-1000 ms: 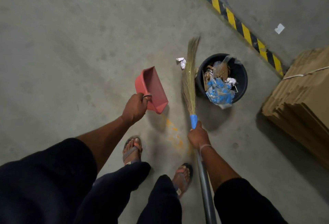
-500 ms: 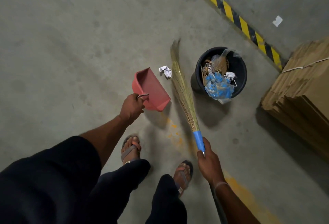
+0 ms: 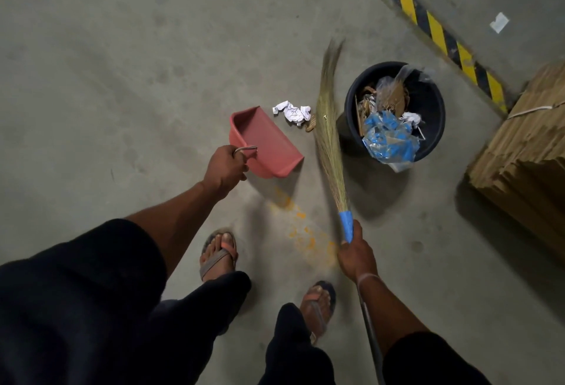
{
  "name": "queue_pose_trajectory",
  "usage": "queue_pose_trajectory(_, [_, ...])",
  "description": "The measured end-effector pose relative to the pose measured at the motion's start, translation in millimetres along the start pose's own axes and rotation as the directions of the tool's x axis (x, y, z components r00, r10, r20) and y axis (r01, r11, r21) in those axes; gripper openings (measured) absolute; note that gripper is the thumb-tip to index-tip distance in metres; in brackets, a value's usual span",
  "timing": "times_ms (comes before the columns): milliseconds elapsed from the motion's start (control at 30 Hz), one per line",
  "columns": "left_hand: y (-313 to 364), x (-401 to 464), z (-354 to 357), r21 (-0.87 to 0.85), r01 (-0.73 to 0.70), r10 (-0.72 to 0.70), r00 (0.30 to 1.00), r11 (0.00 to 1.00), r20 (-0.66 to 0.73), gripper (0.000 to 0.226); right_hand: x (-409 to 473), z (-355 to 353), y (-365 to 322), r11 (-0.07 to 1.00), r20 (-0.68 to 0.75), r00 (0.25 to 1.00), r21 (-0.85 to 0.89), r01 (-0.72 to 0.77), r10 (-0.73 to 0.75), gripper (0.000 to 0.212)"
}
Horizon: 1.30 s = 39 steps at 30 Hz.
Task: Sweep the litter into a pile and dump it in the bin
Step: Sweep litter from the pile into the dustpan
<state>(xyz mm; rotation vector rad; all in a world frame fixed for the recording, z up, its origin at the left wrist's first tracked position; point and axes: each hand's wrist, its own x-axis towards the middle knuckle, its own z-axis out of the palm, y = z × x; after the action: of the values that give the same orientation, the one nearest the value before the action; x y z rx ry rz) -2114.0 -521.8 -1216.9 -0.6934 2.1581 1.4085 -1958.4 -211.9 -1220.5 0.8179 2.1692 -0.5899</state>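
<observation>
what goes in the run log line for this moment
phase: sweeping | left hand: holds dustpan | right hand: grips broom | crumpled paper: on floor, between both | bin: part-filled

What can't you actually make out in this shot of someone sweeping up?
All from the head view:
- Broom: its bristle tip is blurred by motion.
- Bin: its bottom is hidden under plastic and cardboard scraps.
- Cardboard stack: cut off by the right edge.
- White scrap beyond the striped line: too small to identify.
- Dustpan handle: mostly covered by the left hand.
</observation>
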Motion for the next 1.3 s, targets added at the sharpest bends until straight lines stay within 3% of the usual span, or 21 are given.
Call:
queue_pose_trajectory(133, [2, 18, -7, -0.017, -0.008, 0.008, 1.000, 1.000, 0.000, 0.043, 30, 5, 32, 0.997, 0.020, 1.000, -0.070, 0.016, -0.015, 0.077])
queue_pose_trajectory(267, [-1, 51, -10, 0.020, 0.010, -0.010, 1.000, 1.000, 0.027, 0.025, 50, 0, 62, 0.988, 0.039, 0.996, -0.131, 0.085, -0.080, 0.075])
queue_pose_trajectory(500, [-11, 53, -27, -0.072, 0.078, -0.069, 0.991, 0.994, 0.115, 0.019, 47, -4, 105, 0.968, 0.024, 0.975, -0.110, 0.224, -0.223, 0.075])
queue_pose_trajectory(767, [-30, -16, -34, -0.342, 0.177, -0.160, 0.984, 0.923, 0.079, 0.022, -22, -9, 85, 0.935, -0.025, 0.938, 0.074, 0.346, -0.345, 0.076])
queue_pose_trajectory(967, [-1, -73, -13, -0.565, 0.174, -0.175, 0.983, 0.807, 0.052, 0.024, -66, -34, 64, 0.924, -0.058, 0.940, 0.175, 0.340, -0.335, 0.070])
queue_pose_trajectory(1133, [38, -109, 3, -0.617, 0.148, -0.169, 0.985, 0.773, 0.023, 0.026, -108, -75, 66, 0.905, -0.121, 0.945, 0.276, 0.325, -0.303, 0.065])
queue_pose_trajectory(1300, [80, -141, 16, -0.611, 0.046, -0.055, 0.998, 0.791, 0.004, 0.024, -135, -117, 82, 0.886, -0.157, 0.945, 0.329, 0.325, -0.288, 0.057])
